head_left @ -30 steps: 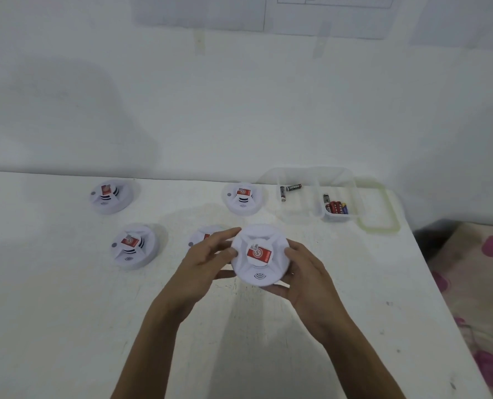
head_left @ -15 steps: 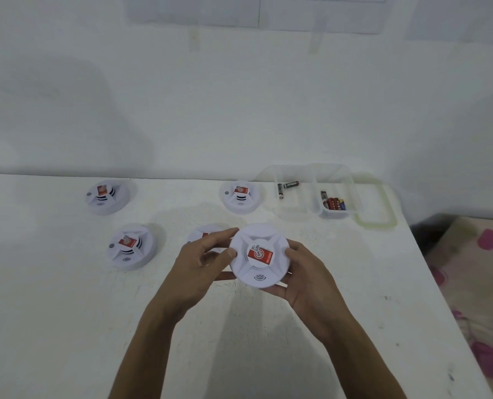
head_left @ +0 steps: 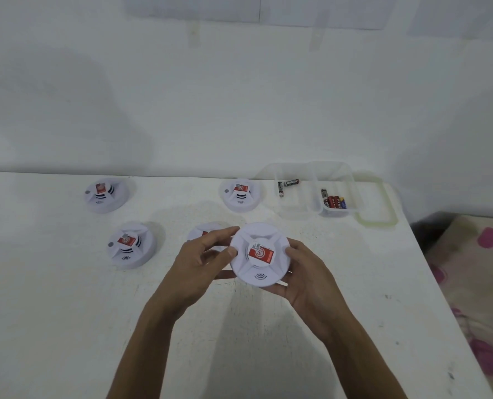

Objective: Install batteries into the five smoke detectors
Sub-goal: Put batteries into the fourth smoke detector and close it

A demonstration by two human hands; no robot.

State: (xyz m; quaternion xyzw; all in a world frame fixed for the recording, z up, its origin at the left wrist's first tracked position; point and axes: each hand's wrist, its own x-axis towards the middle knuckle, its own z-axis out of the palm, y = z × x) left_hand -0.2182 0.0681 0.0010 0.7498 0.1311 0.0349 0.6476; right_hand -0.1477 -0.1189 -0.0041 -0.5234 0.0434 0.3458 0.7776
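I hold a round white smoke detector (head_left: 259, 254) with a red label above the table, face toward me. My left hand (head_left: 202, 263) grips its left rim and my right hand (head_left: 305, 280) cups its right and lower rim. Three more detectors lie on the table: one at the far left (head_left: 104, 194), one nearer left (head_left: 130, 244), one at the back centre (head_left: 240, 194). Another detector (head_left: 202, 233) is partly hidden behind my left hand. Loose batteries (head_left: 334, 201) lie in a clear plastic box (head_left: 300, 210) at the back right.
The white table (head_left: 66, 312) ends at a right edge near a floral cloth (head_left: 475, 283) on the floor. A green-rimmed lid (head_left: 379, 220) lies beside the box. A white wall stands right behind the table.
The held detector stays between both hands with almost no turn. The view has tilted down slightly.
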